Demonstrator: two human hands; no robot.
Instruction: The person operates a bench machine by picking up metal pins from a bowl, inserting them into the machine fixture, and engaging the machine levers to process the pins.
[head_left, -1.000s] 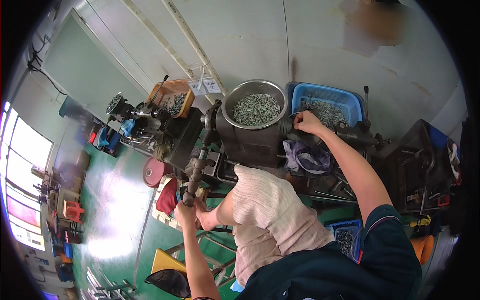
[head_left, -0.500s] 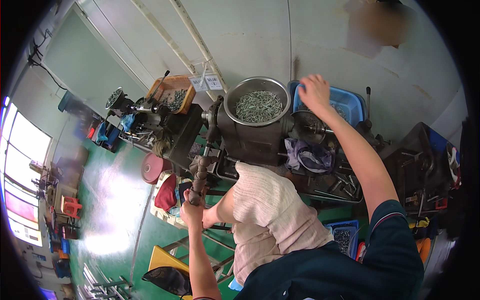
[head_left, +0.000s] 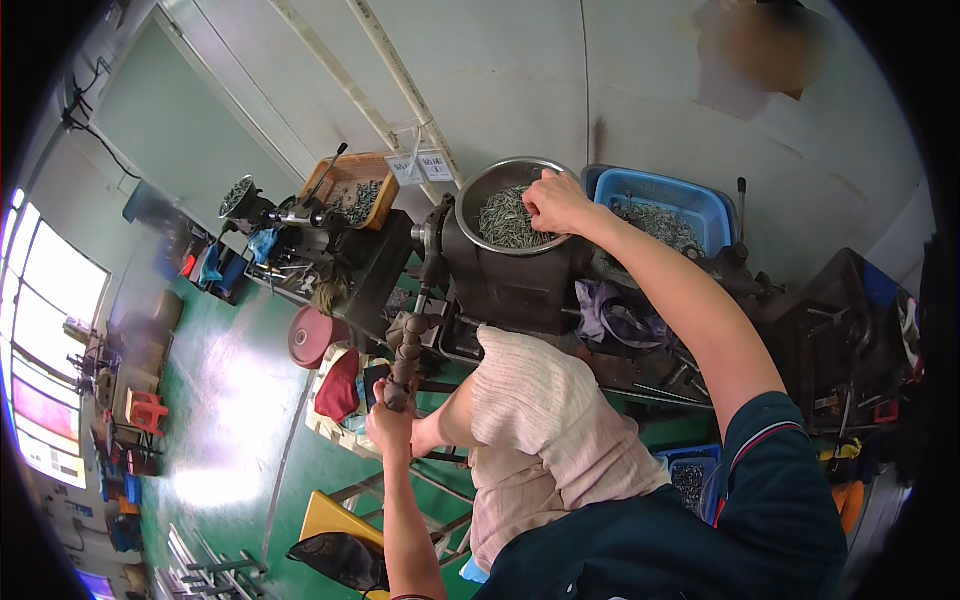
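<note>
- Left hand (head_left: 388, 428), one: fingers closed around the lower end of the lever, leaving no gap that shows.
- Lever (head_left: 404, 345), one: brown, lumpy along its length, slanting from the machine down to the left hand.
- Right hand (head_left: 562, 205), one: fingers (head_left: 536, 207) curled downward inside the right side of the bowl, at the pins; how far apart the tips stand, and whether they grip a pin, cannot be told.
- Bowl (head_left: 474, 198), one: round, shiny metal, sitting on top of the machine.
- Pins (head_left: 508, 220), many: thin, short, silvery grey, heaped loosely at all angles within the bowl.
- Machine (head_left: 515, 285), one: dark, heavy, on the tabletop (head_left: 625, 373).
- Tray (head_left: 722, 222), one: blue plastic, right of the bowl, with small grey metal parts (head_left: 660, 225) lying in it.
- Cloth (head_left: 618, 318), one: purple and grey, crumpled, beside the machine under the right forearm.
</note>
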